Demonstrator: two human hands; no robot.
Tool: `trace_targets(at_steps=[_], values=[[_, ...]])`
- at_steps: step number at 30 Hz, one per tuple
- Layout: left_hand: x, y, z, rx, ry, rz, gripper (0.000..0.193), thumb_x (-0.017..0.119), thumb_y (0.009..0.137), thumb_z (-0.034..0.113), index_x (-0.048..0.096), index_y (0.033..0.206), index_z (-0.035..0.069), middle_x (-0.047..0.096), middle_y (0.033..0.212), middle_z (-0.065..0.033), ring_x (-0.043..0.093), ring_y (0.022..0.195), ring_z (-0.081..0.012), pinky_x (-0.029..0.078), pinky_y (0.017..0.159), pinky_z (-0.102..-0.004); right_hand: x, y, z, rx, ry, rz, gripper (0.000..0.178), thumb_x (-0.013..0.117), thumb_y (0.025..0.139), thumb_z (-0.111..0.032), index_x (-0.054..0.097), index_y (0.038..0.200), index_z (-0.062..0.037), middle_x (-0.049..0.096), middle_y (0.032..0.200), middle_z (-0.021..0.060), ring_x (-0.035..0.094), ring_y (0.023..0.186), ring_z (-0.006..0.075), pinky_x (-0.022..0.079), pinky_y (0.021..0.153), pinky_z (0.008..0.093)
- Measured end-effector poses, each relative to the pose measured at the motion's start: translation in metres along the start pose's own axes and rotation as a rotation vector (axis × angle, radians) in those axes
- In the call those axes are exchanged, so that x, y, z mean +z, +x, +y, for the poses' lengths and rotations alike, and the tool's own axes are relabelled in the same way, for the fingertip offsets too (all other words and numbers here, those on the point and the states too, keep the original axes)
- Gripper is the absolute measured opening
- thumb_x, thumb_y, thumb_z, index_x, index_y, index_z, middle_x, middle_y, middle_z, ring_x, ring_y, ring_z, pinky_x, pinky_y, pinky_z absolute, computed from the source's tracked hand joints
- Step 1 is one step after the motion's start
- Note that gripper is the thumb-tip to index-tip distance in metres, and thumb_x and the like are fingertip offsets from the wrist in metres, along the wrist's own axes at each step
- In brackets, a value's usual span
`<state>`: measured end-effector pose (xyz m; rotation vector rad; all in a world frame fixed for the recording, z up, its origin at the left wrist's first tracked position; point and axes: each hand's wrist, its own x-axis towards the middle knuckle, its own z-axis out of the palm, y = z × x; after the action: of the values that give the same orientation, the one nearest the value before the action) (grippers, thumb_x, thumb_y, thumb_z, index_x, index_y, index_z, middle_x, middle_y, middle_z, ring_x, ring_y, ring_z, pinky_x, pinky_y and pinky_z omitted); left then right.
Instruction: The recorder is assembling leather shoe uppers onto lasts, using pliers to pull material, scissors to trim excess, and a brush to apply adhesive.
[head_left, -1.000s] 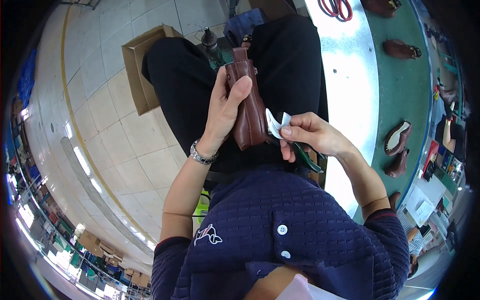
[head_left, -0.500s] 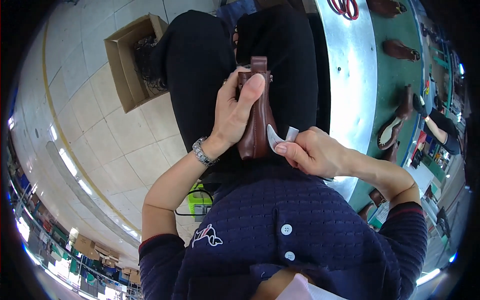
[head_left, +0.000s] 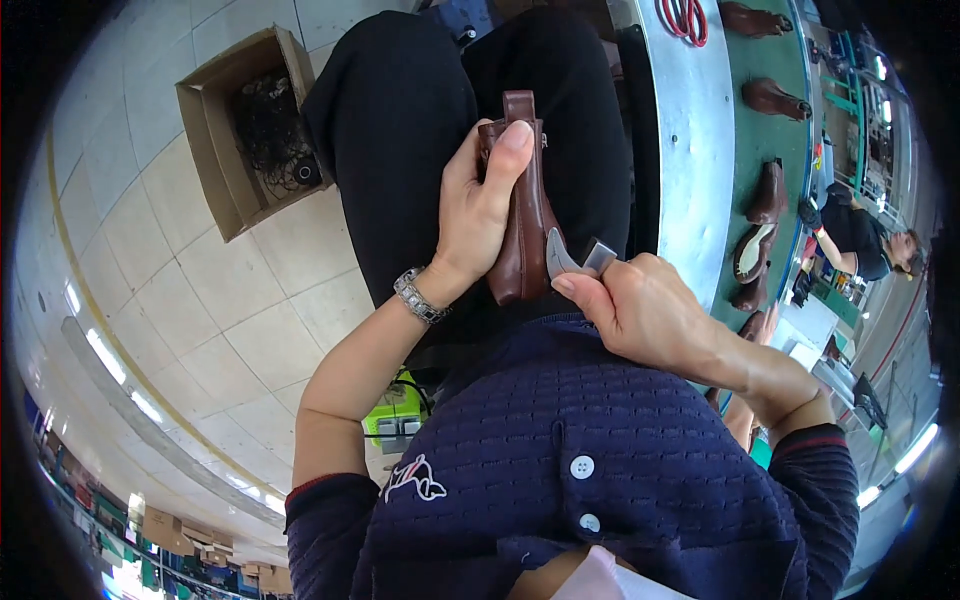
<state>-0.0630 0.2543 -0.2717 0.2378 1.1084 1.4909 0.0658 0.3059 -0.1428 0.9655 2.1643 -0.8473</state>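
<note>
A metal bench (head_left: 690, 160) is set to the right of the black-trousered legs (head_left: 400, 130), and beyond it brown shoes (head_left: 775, 98) are spaced along a green belt (head_left: 750, 140). To the left, a dark tangle (head_left: 270, 140) is held in an open box (head_left: 205, 150). The boot (head_left: 522, 240) is held over the legs, between the two hands, its loop end turned away from the body. By the left hand (head_left: 472, 215) it is clasped, the thumb laid across its upper part and the palm kept at its left side. The right hand (head_left: 650, 310), apart from the left, is closed on a curved blade (head_left: 567, 262). The blade is placed at the boot's right side; whether contact is made cannot be told. A watch (head_left: 420, 295) is worn on the left wrist.
</note>
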Motion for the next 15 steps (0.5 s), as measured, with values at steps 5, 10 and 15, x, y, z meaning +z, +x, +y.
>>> trace_targets(at_steps=[5, 10, 15], values=[[-0.002, 0.000, -0.008, 0.088, 0.060, -0.048, 0.042, 0.055, 0.094, 0.046, 0.058, 0.089, 0.005, 0.052, 0.074, 0.0021, 0.046, 0.066, -0.0053, 0.039, 0.063, -0.0220, 0.016, -0.002, 0.024, 0.152, 0.865, -0.258, 0.062, 0.048, 0.097, -0.050, 0.060, 0.061, -0.0017, 0.054, 0.050, 0.0065, 0.056, 0.046, 0.0168, 0.044, 0.048, 0.0296], [-0.002, -0.005, -0.018, 0.133, 0.064, -0.067, 0.038, 0.053, 0.096, 0.041, 0.059, 0.088, 0.004, 0.051, 0.077, 0.0006, 0.046, 0.073, -0.0079, 0.039, 0.070, -0.0247, 0.010, -0.005, 0.043, 0.070, 0.843, -0.277, 0.062, 0.047, 0.096, -0.053, 0.057, 0.060, -0.0042, 0.051, 0.052, 0.0008, 0.052, 0.047, 0.0095, 0.042, 0.048, 0.0240], [0.000, -0.008, -0.021, 0.183, 0.205, -0.057, 0.038, 0.054, 0.094, 0.039, 0.058, 0.087, 0.002, 0.050, 0.081, -0.0044, 0.047, 0.078, -0.0139, 0.039, 0.074, -0.0283, 0.002, 0.014, 0.054, 0.023, 0.880, -0.475, 0.065, 0.044, 0.097, -0.055, 0.055, 0.057, -0.0055, 0.051, 0.051, 0.0013, 0.052, 0.047, 0.0106, 0.043, 0.049, 0.0245]])
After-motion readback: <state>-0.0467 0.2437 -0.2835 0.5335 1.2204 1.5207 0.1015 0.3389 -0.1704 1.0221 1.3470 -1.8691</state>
